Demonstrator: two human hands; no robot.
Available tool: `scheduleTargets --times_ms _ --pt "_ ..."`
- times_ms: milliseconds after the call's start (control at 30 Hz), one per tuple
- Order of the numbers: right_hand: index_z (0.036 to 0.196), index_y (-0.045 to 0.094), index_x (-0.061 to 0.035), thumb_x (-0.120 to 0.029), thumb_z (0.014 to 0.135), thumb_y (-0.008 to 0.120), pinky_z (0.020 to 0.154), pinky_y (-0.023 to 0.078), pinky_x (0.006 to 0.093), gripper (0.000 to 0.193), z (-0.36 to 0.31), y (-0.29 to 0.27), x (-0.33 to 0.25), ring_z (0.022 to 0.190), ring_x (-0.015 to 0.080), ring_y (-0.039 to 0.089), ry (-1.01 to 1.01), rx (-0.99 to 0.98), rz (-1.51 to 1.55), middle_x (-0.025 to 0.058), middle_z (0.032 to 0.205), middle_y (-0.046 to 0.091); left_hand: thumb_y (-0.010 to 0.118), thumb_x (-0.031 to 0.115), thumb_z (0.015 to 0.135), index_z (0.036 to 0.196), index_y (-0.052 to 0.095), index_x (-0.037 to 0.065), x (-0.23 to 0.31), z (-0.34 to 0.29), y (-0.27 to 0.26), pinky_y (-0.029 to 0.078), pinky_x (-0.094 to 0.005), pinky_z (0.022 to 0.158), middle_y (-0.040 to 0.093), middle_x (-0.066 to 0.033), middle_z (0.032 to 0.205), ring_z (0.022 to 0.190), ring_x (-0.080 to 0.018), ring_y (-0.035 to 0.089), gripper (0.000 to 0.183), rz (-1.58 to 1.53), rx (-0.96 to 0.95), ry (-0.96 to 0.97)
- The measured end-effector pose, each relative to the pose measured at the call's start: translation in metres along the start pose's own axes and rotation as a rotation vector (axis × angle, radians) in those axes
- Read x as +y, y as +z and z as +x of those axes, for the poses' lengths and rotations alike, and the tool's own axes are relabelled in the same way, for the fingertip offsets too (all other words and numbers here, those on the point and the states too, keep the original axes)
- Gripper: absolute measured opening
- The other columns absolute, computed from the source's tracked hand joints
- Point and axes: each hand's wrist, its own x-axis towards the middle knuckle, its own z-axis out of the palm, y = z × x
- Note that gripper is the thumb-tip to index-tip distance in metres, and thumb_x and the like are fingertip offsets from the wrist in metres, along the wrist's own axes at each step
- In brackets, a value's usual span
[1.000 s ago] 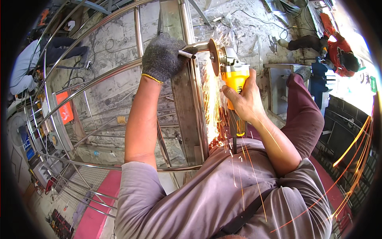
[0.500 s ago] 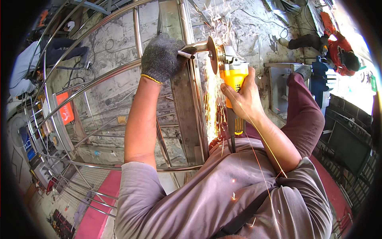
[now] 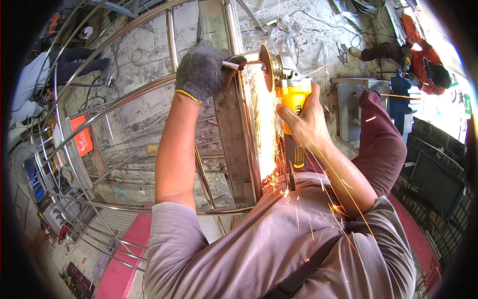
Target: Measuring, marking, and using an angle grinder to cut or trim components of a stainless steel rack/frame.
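Note:
My left hand (image 3: 203, 71), in a dark grey knit glove with a yellow cuff, is closed around a shiny curved metal tube (image 3: 251, 56). A short white stick with a dark end (image 3: 231, 65) pokes out between its fingers, perhaps a marker. My bare right hand (image 3: 309, 119) grips a yellow and black angle grinder (image 3: 294, 93), its body pointing toward my lap. The upright grinder disc (image 3: 267, 68) meets the tube's end just right of the glove. Bright sparks (image 3: 266, 134) stream down from the contact toward my lap and shirt.
Curved metal railings (image 3: 114, 102) fill the left side. A long flat steel beam (image 3: 226, 134) runs under my left hand. At the right stands a blue vise (image 3: 400, 97). One person (image 3: 428, 70) in red works at far right, another (image 3: 35, 84) at far left. A cable (image 3: 323, 25) crosses the floor.
The spark stream below the disc has grown thicker and brighter, with more streaks over my shirt and right forearm. The spray above the disc has thinned. The disc has tilted slightly; both hands stay nearly in place.

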Motion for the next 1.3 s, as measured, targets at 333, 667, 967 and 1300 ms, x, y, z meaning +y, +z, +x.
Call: scheduleTargets --times_ms 333,667,967,1300 --pt "0.131 0.029 0.0036 -0.023 0.090 0.070 0.090 0.053 0.0511 0.064 0.002 0.002 0.003 0.099 0.0486 0.069 0.021 0.011 0.025 0.0312 0.105 0.068 0.069 0.054 0.092 0.087 0.078 0.009 0.000 0.003 0.000 0.055 -0.0484 0.072 0.068 -0.0177 0.080 0.081 -0.0384 0.067 0.046 -0.021 -0.073 -0.027" --pt "0.129 0.030 0.0037 -0.023 0.091 0.070 0.091 0.052 0.0521 0.061 0.005 0.001 0.001 0.100 0.0497 0.068 -0.024 0.011 -0.009 0.0318 0.105 0.068 0.076 0.044 0.086 0.095 0.080 0.012 -0.002 0.004 -0.004 0.055 -0.0485 0.075 0.068 -0.0172 0.083 0.084 -0.0379 0.067 0.034 -0.034 -0.104 -0.031" --pt "0.128 0.034 0.0030 -0.019 0.091 0.074 0.086 0.053 0.0436 0.059 0.009 0.006 0.008 0.093 0.0299 0.067 -0.162 0.060 0.041 0.0198 0.104 0.067 0.077 0.032 0.081 0.095 0.079 0.011 -0.002 0.002 -0.004 0.055 -0.0485 0.077 0.068 -0.0176 0.084 0.086 -0.0381 0.067 0.026 -0.039 -0.104 -0.065" --pt "0.132 0.031 0.0060 -0.022 0.090 0.073 0.092 0.052 0.0492 0.065 0.013 0.004 0.004 0.102 0.0447 0.068 -0.026 0.024 0.043 0.0298 0.108 0.067 0.077 0.025 0.075 0.093 0.078 0.009 -0.001 0.002 -0.004 0.056 -0.0480 0.079 0.068 -0.0168 0.085 0.088 -0.0377 0.068 0.024 -0.034 -0.109 -0.063"
